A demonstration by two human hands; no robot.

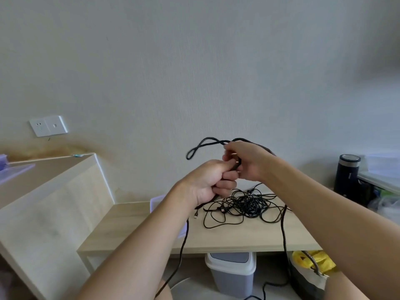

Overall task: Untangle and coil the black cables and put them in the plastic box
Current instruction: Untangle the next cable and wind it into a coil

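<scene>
At the far left a double wall socket sits above a raised wooden ledge, and one purple-tinted plastic piece pokes in at the edge; whether it belongs to the task I cannot tell. On the lower tabletop one pale translucent plastic box lies mostly hidden behind the left forearm, and nothing can be seen inside the part that shows, so by my reading no cable has been stored yet. Both hands are raised above the tabletop on one thick black cable. The left hand has its fingers curled around it, and the right hand, touching the left, pinches it where a small loop sticks out up and left. Two long runs of this cable hang down past the tabletop's front edge toward the floor, so I judge it freed from the rest but barely coiled. To the right, below the hands, one heap of thin black cables lies knotted on the tabletop. At least two plugs show at its left side, but the number of cables in it cannot be counted. That heap, the coiling and the boxing are all left to do. Under the tabletop stands one grey bin, with one bag holding something yellow beside it and one dark flask farther right.
</scene>
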